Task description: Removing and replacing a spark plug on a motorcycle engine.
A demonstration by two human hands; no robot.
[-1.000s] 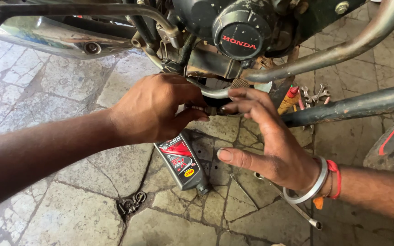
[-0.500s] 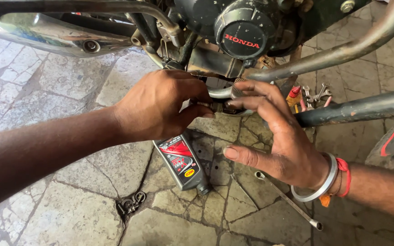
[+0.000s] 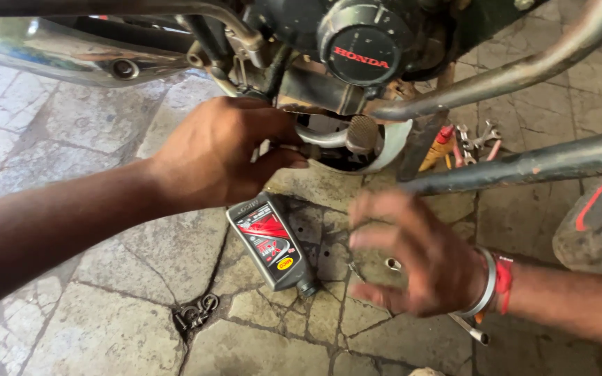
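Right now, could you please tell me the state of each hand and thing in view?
Left hand: up at the engine underside, contents hidden.
Right hand: open, blurred, holding nothing.
Oil bottle: lying flat on the stone floor.
Foot peg: uncovered, untouched.
Spanners: lying on the floor.

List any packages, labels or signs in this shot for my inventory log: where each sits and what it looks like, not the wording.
Oil bottle: lying on its side on the stone floor, between the left hand and right hand; flat, dark grey, red-and-black label with a small yellow oval.
Engine cover badge: top centre on the motorcycle; round black cover with red lettering.
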